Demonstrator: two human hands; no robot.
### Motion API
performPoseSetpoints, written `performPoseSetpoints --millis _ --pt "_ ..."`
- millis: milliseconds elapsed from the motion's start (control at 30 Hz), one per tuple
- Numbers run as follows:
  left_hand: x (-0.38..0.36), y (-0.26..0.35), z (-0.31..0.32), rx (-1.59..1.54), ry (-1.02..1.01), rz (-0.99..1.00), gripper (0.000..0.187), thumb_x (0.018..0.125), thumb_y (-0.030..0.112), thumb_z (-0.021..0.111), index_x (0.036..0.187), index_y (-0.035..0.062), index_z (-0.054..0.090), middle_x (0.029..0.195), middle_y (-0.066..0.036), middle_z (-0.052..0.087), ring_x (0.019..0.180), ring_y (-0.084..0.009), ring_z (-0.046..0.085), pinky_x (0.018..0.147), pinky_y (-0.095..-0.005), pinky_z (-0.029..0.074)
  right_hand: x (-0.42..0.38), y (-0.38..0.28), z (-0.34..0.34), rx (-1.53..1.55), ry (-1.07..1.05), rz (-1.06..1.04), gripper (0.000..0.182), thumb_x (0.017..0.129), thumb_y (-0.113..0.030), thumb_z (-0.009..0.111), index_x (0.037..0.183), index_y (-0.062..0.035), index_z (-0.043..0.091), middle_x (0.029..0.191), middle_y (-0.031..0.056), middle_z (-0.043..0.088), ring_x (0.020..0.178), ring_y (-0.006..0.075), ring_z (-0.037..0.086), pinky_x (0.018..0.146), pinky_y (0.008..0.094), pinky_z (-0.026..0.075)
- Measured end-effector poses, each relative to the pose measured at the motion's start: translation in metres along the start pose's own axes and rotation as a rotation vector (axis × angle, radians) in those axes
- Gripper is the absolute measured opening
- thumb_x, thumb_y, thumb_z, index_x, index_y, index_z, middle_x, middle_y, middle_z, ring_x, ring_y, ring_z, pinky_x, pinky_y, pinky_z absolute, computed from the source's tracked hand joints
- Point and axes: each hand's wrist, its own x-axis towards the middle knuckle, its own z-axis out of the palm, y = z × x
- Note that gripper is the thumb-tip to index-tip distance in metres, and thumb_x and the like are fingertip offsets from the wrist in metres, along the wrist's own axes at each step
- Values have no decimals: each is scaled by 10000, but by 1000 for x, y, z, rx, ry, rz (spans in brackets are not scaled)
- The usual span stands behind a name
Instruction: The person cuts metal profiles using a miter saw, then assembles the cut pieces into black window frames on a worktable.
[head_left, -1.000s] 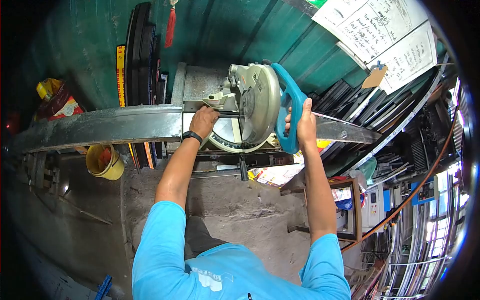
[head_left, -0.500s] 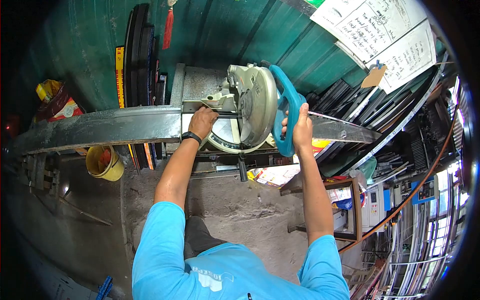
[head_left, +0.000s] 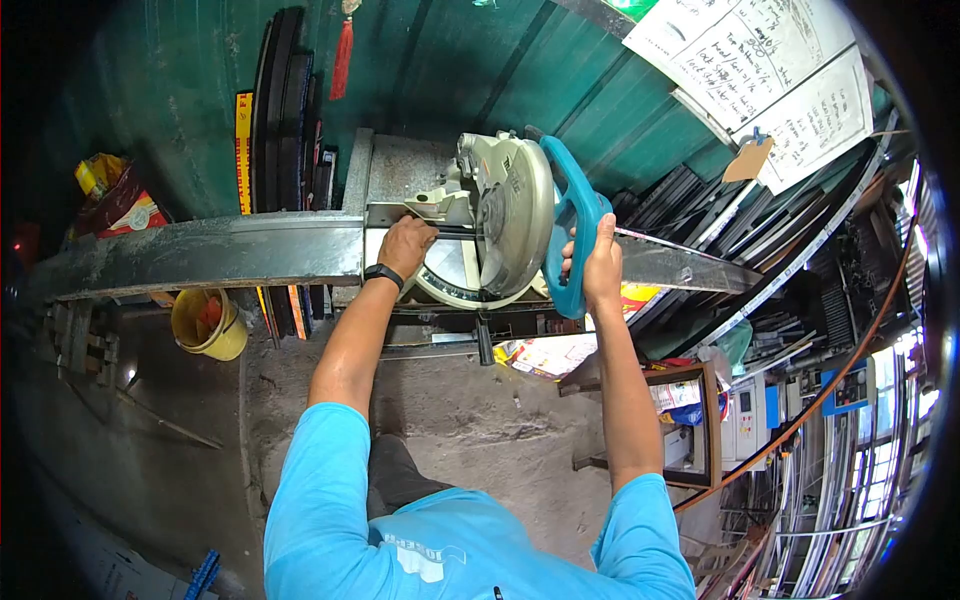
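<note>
A miter saw with a pale housing and a clear blade guard stands on the bench in front of me. My right hand is wrapped round its teal handle. To the left of the blade, my left hand presses a thin dark bar against the saw's fence. The fingers of that hand are closed over the bar, partly hiding it. The bar runs toward the blade, and its far end is hidden behind the guard. Below sits the round saw table with a dark lever at its front.
A long metal support beam extends left of the saw, another right. A yellow bucket stands on the floor. Dark strips lean on the green wall. Handwritten sheets hang upper right, above many stacked profiles.
Both hands keep their grips on the bar and the handle. The view has shifted very slightly; the saw shows no clear movement.
</note>
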Motion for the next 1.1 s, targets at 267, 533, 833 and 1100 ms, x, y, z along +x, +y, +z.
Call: performPoseSetpoints --millis 267,533,833,1100 --pt "1 2 -2 14 -15 -7 113 890 92 725 974 72 798 933 -118 737 928 -357 646 854 -453 533 -3 -1 1 -3 3 -15 826 1053 -746 262 1051 -11 637 711 48 632 562 133 606 535 297 505" --pt "0 1 0 15 11 19 98 886 84 734 963 74 793 912 -115 732 909 -349 648 839 -446 538 -4 1 2 -9 11 -24 834 1057 -740 252 1043 -4 644 712 49 636 561 133 608 537 297 508" --pt "0 -1 1 23 6 26 110 870 83 753 970 69 796 917 -115 738 906 -347 649 839 -447 541 -7 3 3 -3 7 -17 843 1055 -744 252 1066 4 641 720 48 636 568 135 610 540 300 510" --pt "0 -1 1 7 7 16 114 870 86 754 975 70 797 925 -109 738 923 -342 647 846 -446 541 -5 9 2 -22 9 -38 845 1051 -751 252 1071 1 635 721 47 638 571 132 611 541 295 506"
